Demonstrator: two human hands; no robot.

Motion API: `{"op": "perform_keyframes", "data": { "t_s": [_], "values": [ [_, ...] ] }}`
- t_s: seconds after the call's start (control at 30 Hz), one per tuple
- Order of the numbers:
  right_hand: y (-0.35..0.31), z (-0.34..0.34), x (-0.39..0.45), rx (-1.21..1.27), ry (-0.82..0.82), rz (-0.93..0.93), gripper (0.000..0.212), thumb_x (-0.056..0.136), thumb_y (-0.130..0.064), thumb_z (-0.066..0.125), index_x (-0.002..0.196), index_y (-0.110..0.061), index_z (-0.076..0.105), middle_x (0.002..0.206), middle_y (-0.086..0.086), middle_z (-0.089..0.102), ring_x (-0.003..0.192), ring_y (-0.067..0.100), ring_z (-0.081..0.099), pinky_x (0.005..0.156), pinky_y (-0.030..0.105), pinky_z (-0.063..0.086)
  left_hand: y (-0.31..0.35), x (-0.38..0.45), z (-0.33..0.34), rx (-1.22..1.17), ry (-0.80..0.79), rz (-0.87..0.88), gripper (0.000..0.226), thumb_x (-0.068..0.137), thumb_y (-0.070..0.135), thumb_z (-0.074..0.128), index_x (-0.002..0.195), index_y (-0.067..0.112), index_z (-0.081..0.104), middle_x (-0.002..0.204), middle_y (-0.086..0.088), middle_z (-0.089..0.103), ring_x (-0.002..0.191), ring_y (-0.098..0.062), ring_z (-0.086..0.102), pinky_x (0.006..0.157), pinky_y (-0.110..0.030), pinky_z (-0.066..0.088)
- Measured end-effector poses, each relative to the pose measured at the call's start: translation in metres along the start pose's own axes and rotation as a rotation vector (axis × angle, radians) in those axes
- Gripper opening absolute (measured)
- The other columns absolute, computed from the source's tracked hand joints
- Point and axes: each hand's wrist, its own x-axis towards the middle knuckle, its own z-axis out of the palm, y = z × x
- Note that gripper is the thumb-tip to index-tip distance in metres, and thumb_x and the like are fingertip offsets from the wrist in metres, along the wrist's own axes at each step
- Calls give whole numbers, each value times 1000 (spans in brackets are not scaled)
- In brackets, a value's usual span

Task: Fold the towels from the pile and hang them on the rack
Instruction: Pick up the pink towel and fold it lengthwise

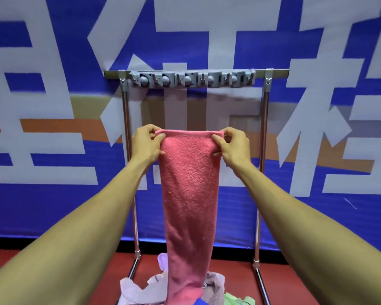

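A pink towel hangs long and narrow in front of me, folded lengthwise. My left hand pinches its top left corner and my right hand pinches its top right corner. The towel's bottom end reaches down into the pile of towels on the floor. Behind it stands the metal rack, with a grey clip strip fixed along its top bar. Nothing hangs on the rack. My hands hold the towel well below the top bar.
A blue banner with large white characters covers the wall behind the rack. The floor is red. The rack's feet run forward on both sides of the pile.
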Motion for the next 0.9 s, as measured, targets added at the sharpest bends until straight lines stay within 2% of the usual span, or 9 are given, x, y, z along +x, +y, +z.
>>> {"op": "perform_keyframes", "data": {
  "t_s": [0.17, 0.33, 0.37, 0.47, 0.6, 0.67, 0.73, 0.8, 0.9],
  "values": [
    [62, 19, -15, -14, -14, 80, 15, 92, -18, 69, 79, -13, 64, 77, 10, 69, 51, 23, 69, 45, 28, 55, -48, -23, 24, 20, 0, -103, 4, 95, 7, 64, 99, 5, 66, 88, -11, 68, 56, -20, 64, 40, -15, 49],
    [120, 33, -42, -45, -66, 193, 17, 89, -21, 72, 78, -10, 66, 73, 11, 66, 46, 17, 63, 52, 44, 60, -108, -55, 48, 73, -14, -235, 10, 95, 11, 67, 86, 6, 64, 77, -12, 68, 46, -15, 64, 39, -15, 46],
    [133, 36, -50, -71, -74, 219, 19, 88, -23, 73, 78, -8, 67, 73, 11, 67, 49, 17, 63, 55, 44, 60, -123, -63, 52, 93, -17, -269, 12, 93, 13, 68, 85, 5, 66, 77, -12, 69, 49, -16, 65, 43, -18, 50],
    [163, 42, -72, -174, -120, 286, 23, 85, -30, 75, 68, -18, 63, 69, 1, 67, 67, 16, 63, 66, 33, 52, -152, -82, 60, 188, -13, -335, 14, 89, 21, 72, 86, 7, 73, 78, -8, 73, 74, -22, 68, 72, -29, 55],
    [187, 52, -90, -248, -180, 396, 32, 84, -29, 71, 61, -16, 53, 64, 2, 61, 75, 29, 62, 69, 37, 48, -176, -110, 70, 187, -28, -401, 13, 88, 20, 73, 84, 8, 71, 74, -5, 68, 77, -20, 62, 70, -26, 43],
    [189, 58, -91, -264, -209, 409, 30, 84, -29, 69, 63, -15, 53, 68, 6, 62, 80, 32, 63, 72, 39, 49, -185, -117, 75, 177, -32, -424, 14, 87, 20, 74, 78, 10, 68, 70, -4, 67, 74, -24, 66, 68, -29, 49],
    [189, 64, -92, -253, -216, 428, 33, 85, -28, 68, 61, -16, 49, 67, 5, 60, 76, 30, 60, 70, 38, 48, -191, -114, 77, 116, -39, -441, 17, 86, 19, 74, 73, 12, 66, 67, -5, 69, 68, -24, 69, 68, -36, 61],
    [190, 69, -94, -227, -213, 450, 37, 85, -28, 69, 58, -18, 45, 61, 0, 54, 68, 24, 52, 63, 34, 41, -191, -111, 78, 59, -72, -447, 19, 87, 16, 74, 71, 12, 65, 71, -9, 71, 65, -24, 69, 66, -40, 64],
    [190, 76, -98, -175, -207, 456, 42, 85, -27, 70, 55, -19, 42, 56, -5, 46, 61, 17, 44, 56, 31, 35, -195, -109, 79, 76, -102, -414, 20, 85, 20, 76, 68, 17, 67, 74, -6, 72, 77, -27, 72, 73, -44, 63]
  ]
}}
